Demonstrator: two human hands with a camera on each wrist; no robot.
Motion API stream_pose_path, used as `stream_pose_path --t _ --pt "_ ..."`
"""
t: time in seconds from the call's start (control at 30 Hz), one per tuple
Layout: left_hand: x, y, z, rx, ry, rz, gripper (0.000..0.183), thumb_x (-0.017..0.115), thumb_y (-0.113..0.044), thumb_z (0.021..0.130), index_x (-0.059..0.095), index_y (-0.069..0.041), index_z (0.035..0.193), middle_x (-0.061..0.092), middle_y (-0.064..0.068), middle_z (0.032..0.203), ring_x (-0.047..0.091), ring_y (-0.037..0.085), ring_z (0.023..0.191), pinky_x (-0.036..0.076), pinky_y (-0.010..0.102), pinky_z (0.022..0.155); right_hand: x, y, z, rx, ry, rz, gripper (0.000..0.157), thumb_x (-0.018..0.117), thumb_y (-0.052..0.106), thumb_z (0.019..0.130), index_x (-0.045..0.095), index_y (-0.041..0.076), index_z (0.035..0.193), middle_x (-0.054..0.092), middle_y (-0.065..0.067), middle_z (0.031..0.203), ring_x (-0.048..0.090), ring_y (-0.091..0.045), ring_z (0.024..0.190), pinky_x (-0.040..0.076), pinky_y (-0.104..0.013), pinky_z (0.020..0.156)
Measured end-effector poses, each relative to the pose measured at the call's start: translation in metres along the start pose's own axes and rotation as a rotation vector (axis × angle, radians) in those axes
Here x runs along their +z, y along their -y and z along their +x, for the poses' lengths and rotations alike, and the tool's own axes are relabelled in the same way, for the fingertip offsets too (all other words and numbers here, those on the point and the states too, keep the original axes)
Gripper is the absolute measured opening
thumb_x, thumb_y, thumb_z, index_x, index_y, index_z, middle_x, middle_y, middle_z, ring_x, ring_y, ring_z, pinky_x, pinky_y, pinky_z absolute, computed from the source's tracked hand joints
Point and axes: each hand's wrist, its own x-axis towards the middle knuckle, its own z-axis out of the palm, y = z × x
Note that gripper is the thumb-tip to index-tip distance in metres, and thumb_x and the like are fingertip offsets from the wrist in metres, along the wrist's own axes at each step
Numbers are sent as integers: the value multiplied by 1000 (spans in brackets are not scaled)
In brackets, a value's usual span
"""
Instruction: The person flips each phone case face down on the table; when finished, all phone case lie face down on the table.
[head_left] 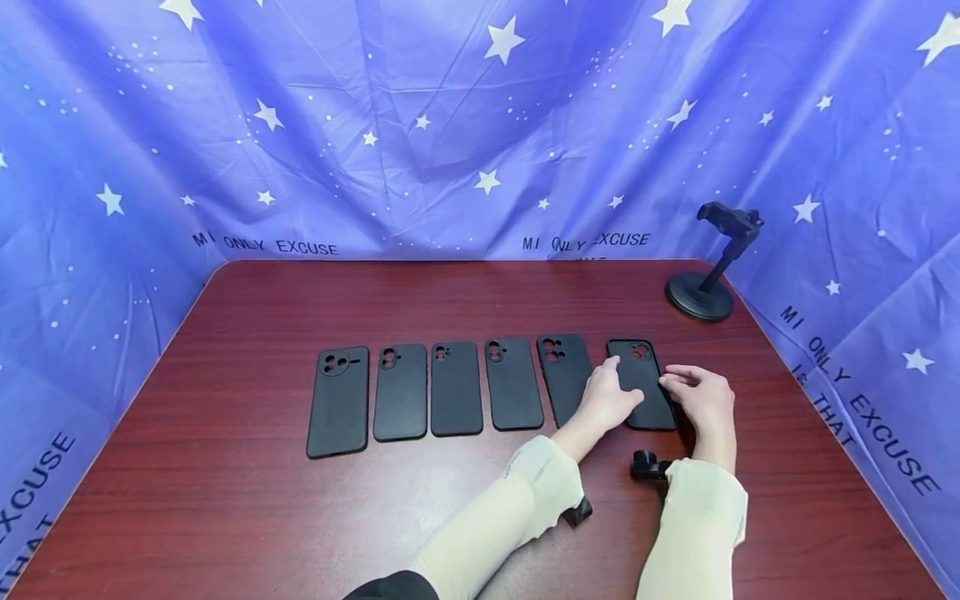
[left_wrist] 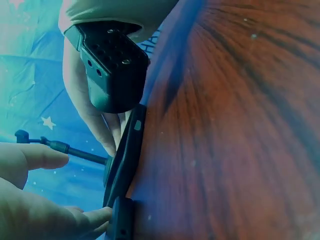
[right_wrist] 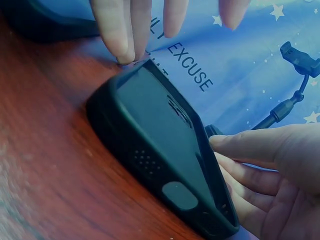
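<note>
A black phone case (head_left: pixel 651 400) lies at the right end of a row, its hollow inner side facing up and its camera cutout at the far end. My right hand (head_left: pixel 705 404) is at its right edge, thumb against the rim and fingers along the outer side wall, as the right wrist view shows. At the left edge, my left hand (head_left: pixel 611 398) reaches over with fingers fairly straight. Its fingertips (right_wrist: pixel 122 55) are by the case's rim, while its thumb (left_wrist: pixel 47 156) stands away. Beside that hand lies another case (head_left: pixel 564 375), partly covered by it.
Several more black phone cases, back side up, continue the row leftward, ending with one case (head_left: pixel 337 408) at the left. A black phone stand (head_left: pixel 701 293) is at the table's far right corner. The reddish-brown table (head_left: pixel 247 508) meets a star-printed blue curtain (head_left: pixel 427 192).
</note>
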Motion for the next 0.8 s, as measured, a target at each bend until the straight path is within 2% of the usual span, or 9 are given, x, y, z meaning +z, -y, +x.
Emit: stream_pose_path --t 0.2,0.5,0.8 --pt "0 8 -1 37 25 20 62 67 -19 89 42 -14 146 50 6 144 48 18 133 46 31 105 1 -1 1 -17 0 -51 38 67 22 90 66 1 122 77 3 88 52 18 57 42 -5 59" --pt "-3 21 -1 106 54 39 62 65 -16 90 41 -14 147 52 5 143 50 16 131 47 28 104 2 -2 0 -29 3 -67 36 67 22 90 67 2 120 77 2 89 50 20 60 40 -6 61" --pt "-2 24 -4 156 84 58 61 63 -18 93 38 -16 148 45 3 150 41 18 139 40 32 112 1 -1 0 -33 3 -54 35 67 21 91 67 1 120 77 -4 94 53 18 60 43 -5 60"
